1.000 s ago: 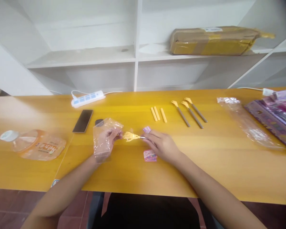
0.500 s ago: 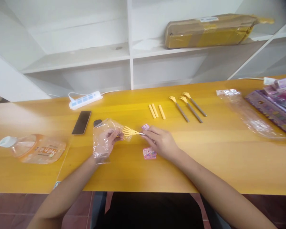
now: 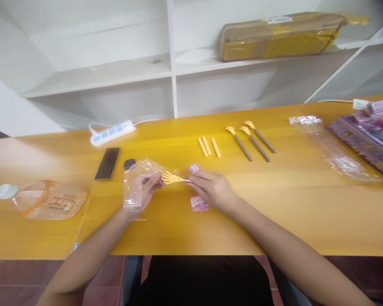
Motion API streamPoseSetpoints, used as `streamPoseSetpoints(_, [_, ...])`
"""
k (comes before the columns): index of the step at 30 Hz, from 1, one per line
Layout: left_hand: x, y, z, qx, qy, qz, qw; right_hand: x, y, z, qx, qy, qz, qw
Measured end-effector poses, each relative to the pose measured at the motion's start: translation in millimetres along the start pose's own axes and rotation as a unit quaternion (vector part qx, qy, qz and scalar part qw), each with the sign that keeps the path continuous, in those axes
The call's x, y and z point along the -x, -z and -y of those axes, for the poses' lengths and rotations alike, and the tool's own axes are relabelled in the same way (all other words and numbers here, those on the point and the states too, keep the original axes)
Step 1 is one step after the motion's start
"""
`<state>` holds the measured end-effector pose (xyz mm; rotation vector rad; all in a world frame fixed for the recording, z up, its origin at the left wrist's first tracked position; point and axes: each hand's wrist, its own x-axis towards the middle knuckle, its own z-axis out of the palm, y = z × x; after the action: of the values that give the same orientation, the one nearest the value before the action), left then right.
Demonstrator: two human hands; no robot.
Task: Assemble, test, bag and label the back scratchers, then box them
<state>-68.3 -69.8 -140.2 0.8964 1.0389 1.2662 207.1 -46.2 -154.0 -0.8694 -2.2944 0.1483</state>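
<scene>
My right hand (image 3: 215, 189) is closed around the metal rod of a back scratcher (image 3: 172, 177), whose yellow hand-shaped head points left. My left hand (image 3: 147, 187) pinches a clear plastic bag (image 3: 134, 199), which drapes over the fingers and wrist. The scratcher's head lies at the bag's edge, beside my left fingertips; I cannot tell whether its tips are inside. Small printed cards lie by my right hand, a pink one (image 3: 199, 204) below and a purple one (image 3: 194, 169) above. Farther back are three more back scratchers (image 3: 257, 146) and three yellow sticks (image 3: 206, 146).
To the left are an orange-labelled bottle (image 3: 51, 199) on its side, a phone (image 3: 107, 163), a dark round object (image 3: 129, 163) and a power strip (image 3: 113, 132). Plastic packaging (image 3: 332, 148) and a purple printed package (image 3: 364, 144) lie right. A taped box (image 3: 281, 38) sits on the shelf.
The back scratcher's head has shifted slightly left, toward my left fingers. Both hands keep their grips. The whole view has tilted a little.
</scene>
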Motion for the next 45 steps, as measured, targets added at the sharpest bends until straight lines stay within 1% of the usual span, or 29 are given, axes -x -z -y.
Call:
streamPoseSetpoints(3, [3, -1.5, 0, -0.016, 0.009, 0.023, 1.000, 1, -1, -1, 0.000, -0.001, 0.008, 1.000])
streamPoseSetpoints(7, [4, -2.0, -1, -0.020, 0.021, 0.025, 0.999, 0, -2, -1, 0.002, -0.009, 0.010, 1.000])
streamPoseSetpoints(10, [6, -3.4, -1, -0.044, 0.021, 0.044, 0.998, 0, -3, -1, -0.009, -0.017, 0.007, 1.000])
streamPoseSetpoints(14, [8, -10.3, 0, -0.096, 0.019, 0.067, 0.993, 2, -9, 3, -0.026, -0.019, 0.033, 0.999])
streamPoseSetpoints(17, [9, -15.3, 2, -0.104, 0.006, 0.069, 0.992, 3, -15, 7, -0.046, -0.030, 0.045, 0.997])
streamPoseSetpoints(19, [9, -16.1, 2, -0.081, 0.002, 0.055, 0.995, 3, -16, 8, -0.068, -0.040, 0.051, 0.996])
streamPoseSetpoints(20, [7, -15.3, 1, -0.062, 0.001, 0.037, 0.997, 3, -16, 8, -0.073, -0.046, 0.055, 0.995])
streamPoseSetpoints(22, [4, -11.7, -3, -0.021, -0.011, -0.014, 1.000, 1, -12, 5, -0.060, -0.066, 0.073, 0.993])
streamPoseSetpoints(24, [1, -6.6, -7, 0.017, -0.039, -0.066, 0.997, 0, -7, 1, -0.030, -0.093, 0.094, 0.991])
streamPoseSetpoints(26, [-1, -2.6, -9, 0.037, -0.069, -0.097, 0.992, -2, -1, -1, -0.017, -0.110, 0.106, 0.988])
streamPoseSetpoints(27, [-1, -1.8, -8, 0.037, -0.075, -0.101, 0.991, -2, 0, -1, -0.022, -0.111, 0.108, 0.988])
streamPoseSetpoints(29, [2, -2.4, -3, 0.016, -0.067, -0.086, 0.994, -1, 1, 3, -0.045, -0.102, 0.110, 0.988])
streamPoseSetpoints(33, [11, -8.5, 15, -0.052, -0.001, 0.003, 0.999, 2, -6, 14, -0.084, -0.078, 0.114, 0.987])
streamPoseSetpoints(35, [13, -10.2, 19, -0.071, 0.018, 0.028, 0.997, 4, -9, 18, -0.087, -0.077, 0.118, 0.986])
streamPoseSetpoints(36, [13, -10.4, 19, -0.073, 0.019, 0.024, 0.997, 3, -9, 18, -0.086, -0.079, 0.119, 0.986])
streamPoseSetpoints(40, [6, -7.5, 6, -0.036, -0.005, -0.051, 0.998, -1, 0, 17, -0.105, -0.094, 0.125, 0.982])
streamPoseSetpoints(41, [4, -6.4, 2, -0.026, -0.008, -0.061, 0.998, -3, 3, 16, -0.111, -0.097, 0.130, 0.980])
streamPoseSetpoints(43, [2, -4.4, -4, -0.015, -0.010, -0.063, 0.998, -5, 9, 16, -0.112, -0.099, 0.143, 0.978])
streamPoseSetpoints(45, [0, -3.1, -8, -0.003, -0.010, -0.047, 0.999, -5, 11, 16, -0.100, -0.096, 0.155, 0.978])
